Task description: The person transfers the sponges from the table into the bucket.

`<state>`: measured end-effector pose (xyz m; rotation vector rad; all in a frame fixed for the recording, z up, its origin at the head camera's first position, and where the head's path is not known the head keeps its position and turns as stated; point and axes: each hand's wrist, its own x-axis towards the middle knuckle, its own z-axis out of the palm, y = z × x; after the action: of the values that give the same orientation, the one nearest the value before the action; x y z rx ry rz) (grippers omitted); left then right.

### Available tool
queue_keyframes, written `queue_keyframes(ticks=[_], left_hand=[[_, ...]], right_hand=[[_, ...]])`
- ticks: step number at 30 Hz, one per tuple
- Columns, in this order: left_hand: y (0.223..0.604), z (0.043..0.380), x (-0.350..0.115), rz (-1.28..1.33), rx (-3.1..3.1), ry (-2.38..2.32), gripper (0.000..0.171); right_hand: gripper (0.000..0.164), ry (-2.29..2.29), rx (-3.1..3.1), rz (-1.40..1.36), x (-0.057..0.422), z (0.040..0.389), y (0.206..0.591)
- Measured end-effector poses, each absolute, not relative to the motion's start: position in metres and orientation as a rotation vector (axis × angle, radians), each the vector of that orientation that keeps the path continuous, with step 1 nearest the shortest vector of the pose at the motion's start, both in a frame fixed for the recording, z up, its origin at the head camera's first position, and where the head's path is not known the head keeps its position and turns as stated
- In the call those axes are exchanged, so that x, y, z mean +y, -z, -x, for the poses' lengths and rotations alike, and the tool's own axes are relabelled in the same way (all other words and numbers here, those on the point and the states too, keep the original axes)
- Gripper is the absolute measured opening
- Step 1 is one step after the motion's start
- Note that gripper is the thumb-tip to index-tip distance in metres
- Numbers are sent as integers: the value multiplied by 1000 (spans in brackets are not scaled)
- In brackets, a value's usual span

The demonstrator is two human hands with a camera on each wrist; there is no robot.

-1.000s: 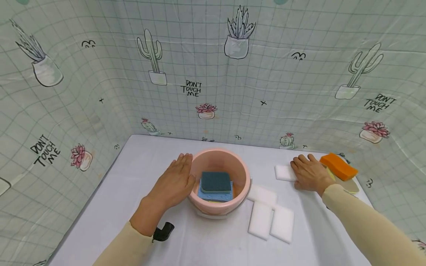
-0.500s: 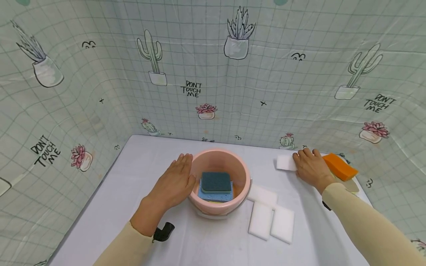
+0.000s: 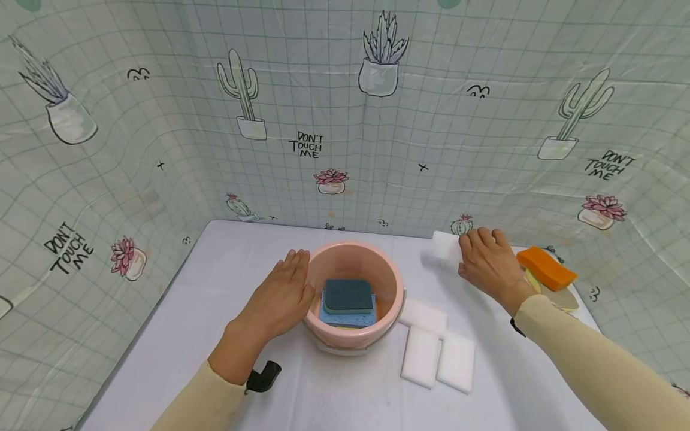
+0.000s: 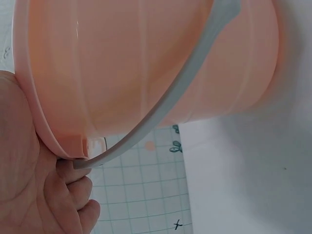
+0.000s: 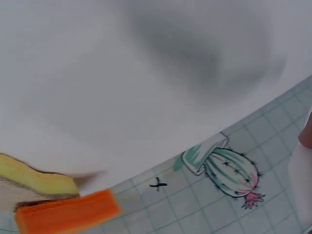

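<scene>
My right hand (image 3: pixel 492 263) grips a white sponge block (image 3: pixel 446 246) by one end, raised over the back right of the table; its shadow falls below. In the right wrist view only a sliver of the white block and a fingertip (image 5: pixel 307 135) show at the right edge. My left hand (image 3: pixel 281 294) lies straight-fingered against the left rim of a pink bucket (image 3: pixel 345 258). Seen from the left wrist, the palm touches the rim close to where the grey handle (image 4: pixel 163 105) joins. Inside the bucket, a dark green scouring sponge (image 3: pixel 348 296) lies on a blue sponge (image 3: pixel 345 318).
Three white sponge blocks (image 3: pixel 421 357) lie right of the bucket. At the table's far right corner, an orange sponge (image 3: pixel 547 268) rests on yellow and beige sponges (image 3: pixel 563 299). A printed curtain (image 3: pixel 345 120) stands behind the table. Black straps sit at both wrists.
My right hand has picked up the white sponge block beside the orange sponge and raised it, moving slightly left. My left hand has stayed at the bucket rim.
</scene>
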<state>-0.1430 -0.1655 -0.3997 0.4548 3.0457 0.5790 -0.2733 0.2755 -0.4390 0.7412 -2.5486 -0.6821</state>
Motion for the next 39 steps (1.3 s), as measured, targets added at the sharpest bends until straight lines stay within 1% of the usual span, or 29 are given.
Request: queue_keyframes(ticks=[12, 16, 20, 26, 33, 39], left_hand=[[399, 143, -165, -464, 3052, -548, 66], [398, 144, -165, -463, 3053, -543, 66], [398, 145, -166, -459, 3056, -545, 66], [399, 146, -166, -446, 3053, -545, 66], [400, 146, -165, -438, 3058, -539, 66], [400, 146, -165, -457, 3056, -531, 65]], right_hand=[[54, 414, -2288, -860, 243, 265, 414], [51, 374, -2253, -859, 229, 260, 402], [47, 308, -2237, -832, 211, 251, 388], [49, 186, -2183, -864, 174, 235, 372], [58, 54, -2290, -975, 135, 214, 370], [55, 21, -2436, -1067, 108, 208, 379]])
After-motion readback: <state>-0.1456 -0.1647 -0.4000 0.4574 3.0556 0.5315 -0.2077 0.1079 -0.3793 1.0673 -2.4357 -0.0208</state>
